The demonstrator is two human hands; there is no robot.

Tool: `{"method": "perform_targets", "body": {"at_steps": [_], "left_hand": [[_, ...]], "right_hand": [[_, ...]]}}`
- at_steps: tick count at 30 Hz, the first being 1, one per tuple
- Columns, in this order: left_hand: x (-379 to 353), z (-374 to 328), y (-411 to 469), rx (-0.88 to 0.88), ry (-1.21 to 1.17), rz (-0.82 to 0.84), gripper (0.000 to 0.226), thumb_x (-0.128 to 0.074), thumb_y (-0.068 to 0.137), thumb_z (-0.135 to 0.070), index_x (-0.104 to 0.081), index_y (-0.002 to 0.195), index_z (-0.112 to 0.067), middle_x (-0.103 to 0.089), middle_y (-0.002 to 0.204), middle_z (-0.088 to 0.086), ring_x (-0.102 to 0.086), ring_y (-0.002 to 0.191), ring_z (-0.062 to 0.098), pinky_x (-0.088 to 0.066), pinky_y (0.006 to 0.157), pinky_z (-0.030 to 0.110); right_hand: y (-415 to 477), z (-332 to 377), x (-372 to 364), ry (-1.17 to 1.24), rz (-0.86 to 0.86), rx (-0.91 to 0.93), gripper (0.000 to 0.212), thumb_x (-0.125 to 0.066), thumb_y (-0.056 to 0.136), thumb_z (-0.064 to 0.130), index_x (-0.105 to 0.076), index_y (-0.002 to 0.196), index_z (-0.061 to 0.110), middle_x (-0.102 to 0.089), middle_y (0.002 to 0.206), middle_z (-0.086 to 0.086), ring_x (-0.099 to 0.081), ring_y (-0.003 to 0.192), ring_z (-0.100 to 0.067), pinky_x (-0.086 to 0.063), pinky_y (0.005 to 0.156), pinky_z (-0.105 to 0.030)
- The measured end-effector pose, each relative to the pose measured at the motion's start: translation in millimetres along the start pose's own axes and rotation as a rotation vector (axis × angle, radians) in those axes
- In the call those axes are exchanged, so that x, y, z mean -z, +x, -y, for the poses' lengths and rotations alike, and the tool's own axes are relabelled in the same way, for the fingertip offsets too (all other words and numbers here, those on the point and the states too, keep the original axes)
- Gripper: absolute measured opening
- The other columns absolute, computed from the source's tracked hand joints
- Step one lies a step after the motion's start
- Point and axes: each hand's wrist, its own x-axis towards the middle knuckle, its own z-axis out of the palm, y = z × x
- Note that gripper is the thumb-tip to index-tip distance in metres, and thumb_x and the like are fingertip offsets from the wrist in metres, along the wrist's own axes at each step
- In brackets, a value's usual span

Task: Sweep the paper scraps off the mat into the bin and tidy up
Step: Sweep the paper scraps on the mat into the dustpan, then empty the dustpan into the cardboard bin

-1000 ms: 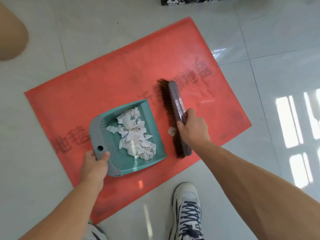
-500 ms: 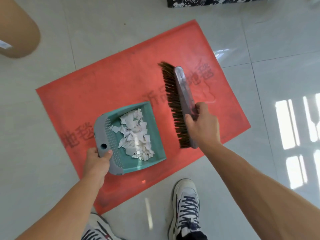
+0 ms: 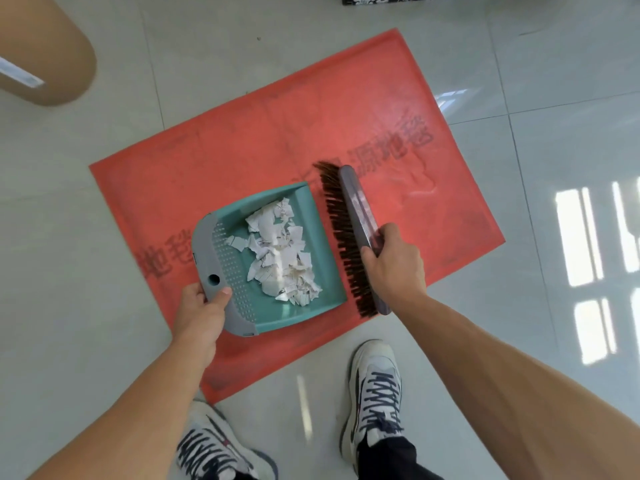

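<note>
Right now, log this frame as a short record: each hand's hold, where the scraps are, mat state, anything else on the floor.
left hand: grips the grey handle of the dustpan
right hand: grips the brush, bristles facing the dustpan's open edge
scraps: piled inside the dustpan
mat: red, on the tiled floor; no loose scraps visible on it
other: tan rounded object top left, cut off by the frame; two shoes at the mat's near edge
bin: none identifiable

Glossy floor tiles (image 3: 554,81); plastic dustpan (image 3: 325,265).
</note>
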Motion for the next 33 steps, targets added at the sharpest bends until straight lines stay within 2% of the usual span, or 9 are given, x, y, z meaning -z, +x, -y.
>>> {"method": "perform_targets", "body": {"at_steps": [5,9,11,13,16,21,25,28,33], "left_hand": [[61.7,-37.1,-51.0,0.038,-0.076,-0.057,0.037,-0.067,0.091,-0.016,-0.052,0.124,-0.01,-0.067,0.119,0.008,-0.066,0.104,0.025,-0.05,0.098,0.048],[120.2,-88.2,-101.3,0.045,-0.161,-0.072,0.035,-0.064,0.093,-0.012,-0.054,0.126,-0.005,-0.067,0.12,0.012,-0.066,0.104,0.026,-0.05,0.098,0.044],[149.3,-116.4,-127.1,0.043,-0.205,-0.086,0.035,-0.061,0.094,-0.01,-0.053,0.127,-0.001,-0.066,0.12,0.013,-0.064,0.104,0.027,-0.05,0.094,0.04],[178.4,-145.1,-152.9,0.033,-0.254,-0.085,0.035,-0.06,0.095,-0.009,-0.052,0.128,0.0,-0.065,0.12,0.013,-0.064,0.105,0.028,-0.05,0.089,0.038],[224.6,-186.9,-188.5,0.009,-0.323,-0.103,0.033,-0.059,0.095,-0.008,-0.051,0.127,-0.003,-0.064,0.116,0.011,-0.062,0.105,0.027,-0.049,0.093,0.04],[304.3,-232.3,-234.2,0.002,-0.356,-0.111,0.033,-0.063,0.094,-0.013,-0.054,0.125,-0.007,-0.065,0.12,0.012,-0.064,0.105,0.028,-0.05,0.096,0.044],[348.9,-260.6,-249.5,0.003,-0.382,-0.113,0.031,-0.063,0.094,-0.013,-0.055,0.123,-0.007,-0.065,0.12,0.013,-0.063,0.104,0.028,-0.049,0.099,0.045],[363.4,-284.5,-255.4,0.002,-0.408,-0.132,0.026,-0.06,0.095,-0.012,-0.056,0.12,-0.006,-0.064,0.114,0.012,-0.062,0.101,0.029,-0.049,0.098,0.044],[369.8,-322.2,-247.3,0.01,-0.457,-0.166,0.023,-0.061,0.095,-0.011,-0.056,0.117,-0.008,-0.061,0.11,0.011,-0.06,0.098,0.028,-0.049,0.097,0.043]], "right_hand": [[-30.7,36.1,58.8,-0.033,-0.006,0.011,0.021,-0.054,0.091,0.028,-0.044,0.104,0.015,-0.055,0.08,-0.01,-0.049,0.068,-0.032,-0.041,0.061,-0.037],[-63.9,92.4,117.1,-0.053,0.006,0.03,0.019,-0.053,0.091,0.028,-0.042,0.099,0.016,-0.049,0.07,-0.005,-0.048,0.065,-0.031,-0.038,0.057,-0.035],[-83.5,126.6,145.6,-0.051,0.005,0.044,0.019,-0.054,0.092,0.028,-0.041,0.098,0.016,-0.043,0.066,-0.002,-0.046,0.064,-0.029,-0.035,0.057,-0.034],[-104.0,161.9,172.2,-0.035,-0.005,0.058,0.019,-0.055,0.092,0.027,-0.042,0.099,0.015,-0.046,0.069,-0.002,-0.046,0.064,-0.028,-0.035,0.057,-0.034],[-136.7,213.4,205.6,0.004,-0.029,0.094,0.017,-0.055,0.091,0.026,-0.045,0.097,0.014,-0.053,0.076,-0.006,-0.049,0.067,-0.029,-0.036,0.058,-0.034],[-194.0,277.4,247.1,0.033,-0.041,0.097,0.016,-0.056,0.091,0.023,-0.046,0.096,0.012,-0.053,0.072,-0.003,-0.053,0.064,-0.027,-0.035,0.053,-0.032],[-223.6,317.5,264.5,0.037,-0.063,0.107,0.015,-0.055,0.091,0.023,-0.047,0.097,0.011,-0.054,0.07,-0.001,-0.052,0.056,-0.016,-0.035,0.044,-0.026],[-230.1,342.6,270.2,0.02,-0.058,0.106,0.014,-0.054,0.087,0.026,-0.045,0.093,0.017,-0.059,0.074,-0.004,-0.058,0.063,-0.026,-0.053,0.056,-0.037],[-214.0,382.9,273.2,-0.034,-0.021,0.183,0.017,-0.055,0.088,0.025,-0.044,0.095,0.015,-0.057,0.078,-0.007,-0.055,0.069,-0.031,-0.046,0.06,-0.036]]}}
